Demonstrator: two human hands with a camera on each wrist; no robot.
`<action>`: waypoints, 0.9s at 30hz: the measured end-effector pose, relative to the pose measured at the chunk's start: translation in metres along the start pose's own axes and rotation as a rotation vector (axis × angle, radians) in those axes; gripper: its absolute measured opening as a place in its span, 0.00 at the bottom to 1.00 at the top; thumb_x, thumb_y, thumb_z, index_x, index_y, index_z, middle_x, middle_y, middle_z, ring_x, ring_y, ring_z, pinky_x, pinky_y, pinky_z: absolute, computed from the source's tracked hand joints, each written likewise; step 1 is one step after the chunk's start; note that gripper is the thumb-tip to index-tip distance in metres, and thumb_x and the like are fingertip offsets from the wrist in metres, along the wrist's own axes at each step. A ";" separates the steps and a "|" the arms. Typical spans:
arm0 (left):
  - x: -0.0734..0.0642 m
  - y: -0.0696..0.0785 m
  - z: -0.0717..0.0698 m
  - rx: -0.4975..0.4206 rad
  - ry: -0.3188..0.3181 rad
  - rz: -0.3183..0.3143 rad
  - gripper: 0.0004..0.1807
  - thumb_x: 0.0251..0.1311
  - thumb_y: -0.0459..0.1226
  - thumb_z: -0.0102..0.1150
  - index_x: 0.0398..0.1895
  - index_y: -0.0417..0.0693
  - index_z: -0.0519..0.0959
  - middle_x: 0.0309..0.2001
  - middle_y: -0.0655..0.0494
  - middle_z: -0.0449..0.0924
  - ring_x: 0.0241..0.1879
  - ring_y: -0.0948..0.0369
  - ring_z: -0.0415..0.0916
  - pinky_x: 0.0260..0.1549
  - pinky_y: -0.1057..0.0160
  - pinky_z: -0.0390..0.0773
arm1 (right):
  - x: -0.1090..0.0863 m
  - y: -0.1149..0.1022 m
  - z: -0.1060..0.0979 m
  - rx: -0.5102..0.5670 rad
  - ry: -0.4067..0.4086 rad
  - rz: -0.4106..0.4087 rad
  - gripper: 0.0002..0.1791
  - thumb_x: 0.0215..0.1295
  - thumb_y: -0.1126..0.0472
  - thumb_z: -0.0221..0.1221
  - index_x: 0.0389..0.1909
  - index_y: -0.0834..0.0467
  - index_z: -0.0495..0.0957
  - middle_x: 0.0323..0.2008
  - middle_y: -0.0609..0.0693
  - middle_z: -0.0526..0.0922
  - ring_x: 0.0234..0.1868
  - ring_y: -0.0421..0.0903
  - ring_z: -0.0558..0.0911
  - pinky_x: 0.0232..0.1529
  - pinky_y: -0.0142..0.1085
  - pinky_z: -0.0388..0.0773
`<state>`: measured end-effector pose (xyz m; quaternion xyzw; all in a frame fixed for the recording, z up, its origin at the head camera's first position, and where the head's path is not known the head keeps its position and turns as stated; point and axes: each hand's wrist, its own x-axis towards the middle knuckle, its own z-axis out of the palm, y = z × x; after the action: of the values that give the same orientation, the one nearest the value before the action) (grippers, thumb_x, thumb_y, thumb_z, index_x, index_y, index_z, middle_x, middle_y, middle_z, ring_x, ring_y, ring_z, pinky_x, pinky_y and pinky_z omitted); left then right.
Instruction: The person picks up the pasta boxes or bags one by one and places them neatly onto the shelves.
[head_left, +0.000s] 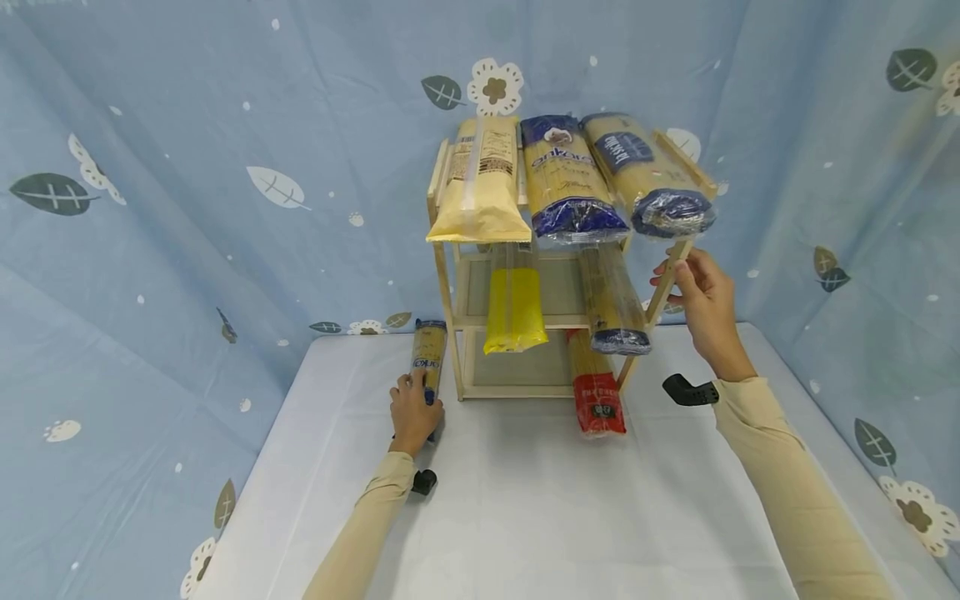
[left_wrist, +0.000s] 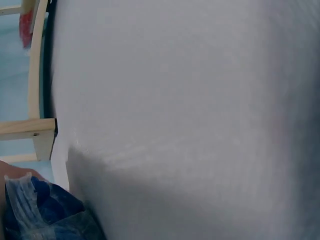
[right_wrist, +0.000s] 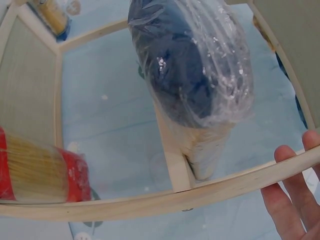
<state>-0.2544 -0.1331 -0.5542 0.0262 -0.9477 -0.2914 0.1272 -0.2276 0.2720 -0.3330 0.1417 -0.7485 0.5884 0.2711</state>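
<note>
My left hand (head_left: 414,414) grips the near part of a spaghetti pack (head_left: 429,346) with blue ends, lying on the table just left of a wooden shelf rack (head_left: 517,392). In the left wrist view the pack's crinkled blue end (left_wrist: 55,210) shows at the lower left corner. On the other side, my right hand (head_left: 705,304) holds the rack's right front post (head_left: 663,287) between thumb and fingers. Its fingers (right_wrist: 287,205) wrap the wooden post in the right wrist view, beside a clear-and-blue pack end (right_wrist: 185,65).
Atop the rack lie a cream pack (head_left: 480,187) and two blue-ended spaghetti packs (head_left: 566,175). The middle tier holds a yellow pack (head_left: 516,308) and a dark-ended pack (head_left: 615,296). A red pack (head_left: 597,400) juts from the bottom tier. Patterned blue curtain (head_left: 187,208) surrounds the white table (head_left: 525,500).
</note>
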 end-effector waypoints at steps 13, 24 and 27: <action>-0.006 0.002 -0.004 -0.133 0.039 -0.024 0.33 0.49 0.28 0.62 0.63 0.46 0.69 0.56 0.35 0.67 0.48 0.40 0.67 0.39 0.41 0.73 | -0.001 -0.002 0.000 -0.007 -0.002 -0.010 0.16 0.74 0.63 0.45 0.56 0.62 0.73 0.39 0.57 0.81 0.39 0.44 0.83 0.36 0.29 0.79; -0.022 0.003 -0.016 -0.209 0.102 0.026 0.32 0.48 0.26 0.64 0.61 0.42 0.71 0.54 0.35 0.70 0.50 0.42 0.69 0.40 0.42 0.74 | 0.001 -0.002 -0.001 -0.014 0.008 -0.005 0.15 0.74 0.62 0.45 0.55 0.61 0.74 0.37 0.52 0.82 0.38 0.43 0.83 0.35 0.28 0.79; -0.028 0.000 -0.021 -0.216 0.125 0.052 0.32 0.48 0.25 0.65 0.61 0.42 0.72 0.54 0.36 0.71 0.50 0.42 0.69 0.40 0.43 0.75 | 0.001 -0.002 0.000 -0.011 0.009 -0.007 0.15 0.74 0.62 0.45 0.55 0.61 0.74 0.37 0.53 0.82 0.38 0.43 0.83 0.35 0.28 0.79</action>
<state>-0.2224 -0.1408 -0.5438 0.0058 -0.9014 -0.3861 0.1958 -0.2270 0.2712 -0.3310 0.1402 -0.7499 0.5841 0.2771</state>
